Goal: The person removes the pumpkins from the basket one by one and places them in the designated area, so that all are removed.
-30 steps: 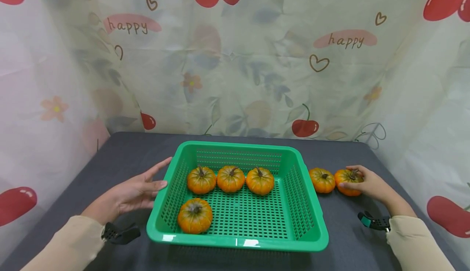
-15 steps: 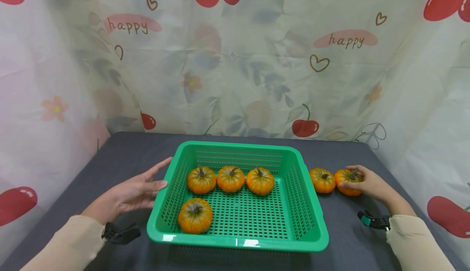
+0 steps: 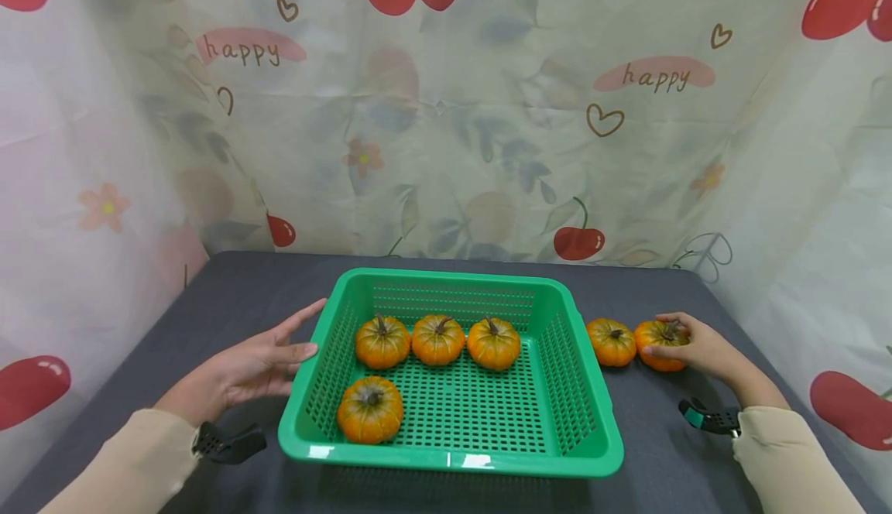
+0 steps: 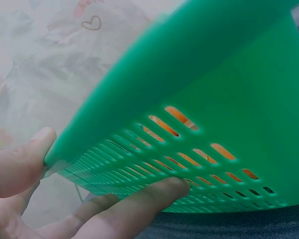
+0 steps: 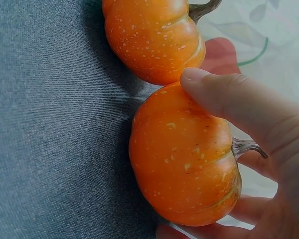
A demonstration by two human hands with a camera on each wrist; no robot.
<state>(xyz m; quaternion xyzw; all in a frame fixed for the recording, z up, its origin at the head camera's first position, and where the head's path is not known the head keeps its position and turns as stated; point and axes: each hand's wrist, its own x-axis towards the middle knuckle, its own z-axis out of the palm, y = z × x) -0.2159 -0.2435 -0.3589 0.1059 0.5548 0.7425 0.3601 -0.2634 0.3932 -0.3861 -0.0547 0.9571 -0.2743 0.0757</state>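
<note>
Round, ribbed orange pumpkin (image 5: 184,164), pale-speckled and brown-stemmed, sits on the dark grey desk (image 3: 251,289), gripped by the right hand (image 3: 707,353), while the outstretched left hand (image 3: 244,363) touches a green perforated plastic basket (image 3: 536,464).

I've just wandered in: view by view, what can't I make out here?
Head view: the right hand covers part of the held pumpkin.
Head view: the bottom edge cuts off both sleeves.
Left wrist view: the wall of the green basket hides most of the pumpkins inside, leaving only orange slivers.
Right wrist view: the top edge cuts off the neighbouring pumpkin.
</note>
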